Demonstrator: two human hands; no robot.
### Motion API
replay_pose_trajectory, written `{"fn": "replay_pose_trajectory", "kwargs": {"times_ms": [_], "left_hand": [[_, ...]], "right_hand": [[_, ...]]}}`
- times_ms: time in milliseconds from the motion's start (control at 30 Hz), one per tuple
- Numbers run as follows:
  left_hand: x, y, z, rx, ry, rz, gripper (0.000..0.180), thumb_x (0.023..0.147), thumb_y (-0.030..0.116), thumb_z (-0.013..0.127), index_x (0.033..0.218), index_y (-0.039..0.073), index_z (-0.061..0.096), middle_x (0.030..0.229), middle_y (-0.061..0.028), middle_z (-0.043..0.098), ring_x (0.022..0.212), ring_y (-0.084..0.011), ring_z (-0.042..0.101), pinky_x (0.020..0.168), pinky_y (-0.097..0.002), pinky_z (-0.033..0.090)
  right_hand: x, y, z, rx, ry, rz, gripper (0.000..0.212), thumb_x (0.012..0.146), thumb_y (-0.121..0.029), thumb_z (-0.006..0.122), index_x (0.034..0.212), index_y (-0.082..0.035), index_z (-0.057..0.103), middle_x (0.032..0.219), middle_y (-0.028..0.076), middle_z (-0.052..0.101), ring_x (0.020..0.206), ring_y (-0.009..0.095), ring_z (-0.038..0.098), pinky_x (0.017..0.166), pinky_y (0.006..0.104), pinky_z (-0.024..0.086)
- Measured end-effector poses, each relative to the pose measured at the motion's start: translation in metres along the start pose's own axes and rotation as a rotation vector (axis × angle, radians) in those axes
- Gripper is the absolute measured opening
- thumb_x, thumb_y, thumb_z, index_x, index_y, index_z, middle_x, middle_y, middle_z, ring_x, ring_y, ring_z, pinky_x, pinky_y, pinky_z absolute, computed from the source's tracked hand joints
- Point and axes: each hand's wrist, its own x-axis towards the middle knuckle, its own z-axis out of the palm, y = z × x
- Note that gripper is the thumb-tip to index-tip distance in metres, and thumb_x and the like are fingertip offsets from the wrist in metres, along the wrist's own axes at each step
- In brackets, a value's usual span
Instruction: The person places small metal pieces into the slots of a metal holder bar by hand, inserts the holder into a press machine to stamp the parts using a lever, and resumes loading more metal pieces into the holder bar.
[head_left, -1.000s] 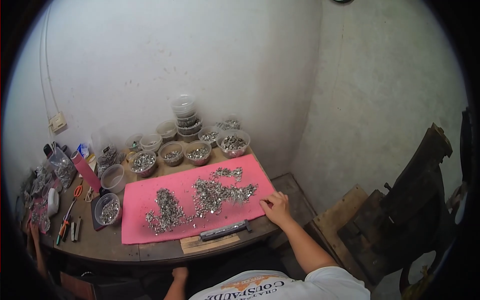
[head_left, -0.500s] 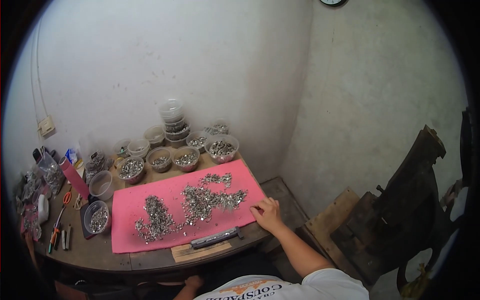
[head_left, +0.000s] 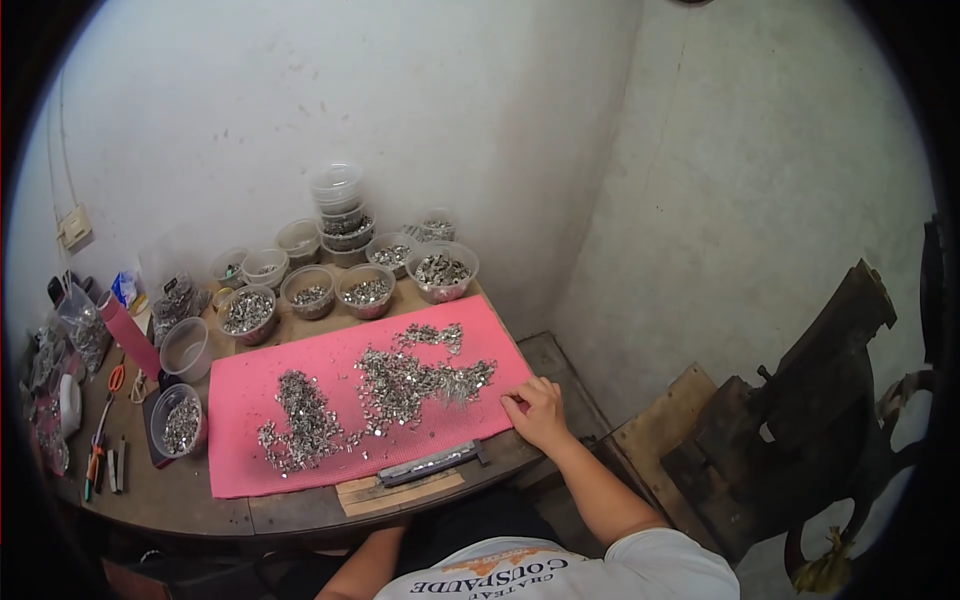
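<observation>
Where the metal bits (head_left: 395, 388) lie loose in heaps on the pink mat (head_left: 238, 420), we judge scattering the main risk: a tug from our right hand (head_left: 540, 410), at the mat's right edge, could shift them. Its fingers are curled; whether they pinch anything, we cannot tell. Our left hand is out of sight, state unknown. Beyond the mat, open tubs (head_left: 440, 293) stand close together on the table (head_left: 190, 502); one knock could mix their contents.

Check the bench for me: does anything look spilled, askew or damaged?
Nothing looks clearly damaged. The one untidy spot is a few small silvery pieces lying loose on the pink mat, between the left heap and the right heap.
</observation>
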Motion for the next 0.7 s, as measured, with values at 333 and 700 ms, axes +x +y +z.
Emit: {"fn": "replay_pose_trajectory", "kwargs": {"times_ms": [333, 700], "left_hand": [[0.035, 0.075, -0.088, -0.683, -0.026, -0.006, 0.051, 0.104, 0.044, 0.044, 0.142, 0.012, 0.059, 0.143, -0.0174, 0.06, 0.133, -0.0315, 0.058, 0.113, -0.0482, 0.046], [-0.017, 0.039, -0.082, -1.466, 0.204, -0.184, 0.055, 0.106, 0.048, 0.043, 0.146, 0.013, 0.054, 0.146, -0.0144, 0.058, 0.134, -0.0311, 0.056, 0.113, -0.0491, 0.045]], "right_hand": [[0.002, -0.008, 0.008, -0.021, -0.019, -0.032, 0.005, 0.081, -0.014, 0.078, 0.083, -0.013, 0.073, 0.083, 0.003, 0.066, 0.084, 0.025, 0.063, 0.078, 0.0406, 0.042], [0.008, -0.012, 0.008, -0.064, -0.09, -0.071, 0.006, 0.082, -0.009, 0.073, 0.085, -0.011, 0.069, 0.083, 0.007, 0.066, 0.083, 0.031, 0.063, 0.076, 0.0444, 0.044]]}}
